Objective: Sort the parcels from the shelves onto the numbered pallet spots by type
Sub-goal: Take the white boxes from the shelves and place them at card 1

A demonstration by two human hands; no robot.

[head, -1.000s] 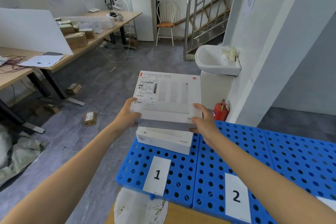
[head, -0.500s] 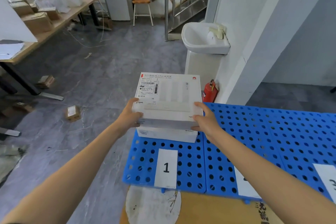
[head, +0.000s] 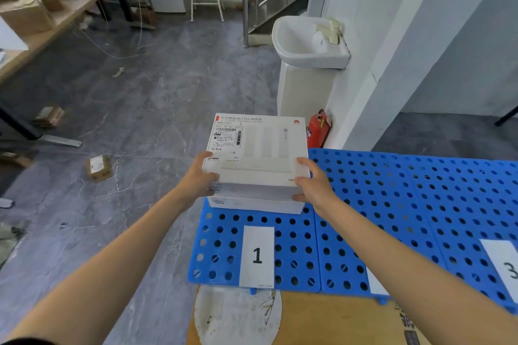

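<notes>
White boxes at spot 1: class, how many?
2. Upper box: held by left hand and right hand. Lower box: beneath it on the blue pallet. Others may be hidden.

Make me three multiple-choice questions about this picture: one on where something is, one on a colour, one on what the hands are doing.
1. Where is the white box being held?
A. Just beyond the label 1
B. Over the label 3
C. Above the sink

2. What colour is the pallet?
A. Green
B. Blue
C. Grey

3. How is the white box held?
A. By one hand only
B. By both hands
C. No hand touches it

Answers:
1 A: it is right above a lower box that lies beyond that label.
2 B: its holed panels are plainly blue.
3 B: the left hand and right hand each grip a side.
</notes>
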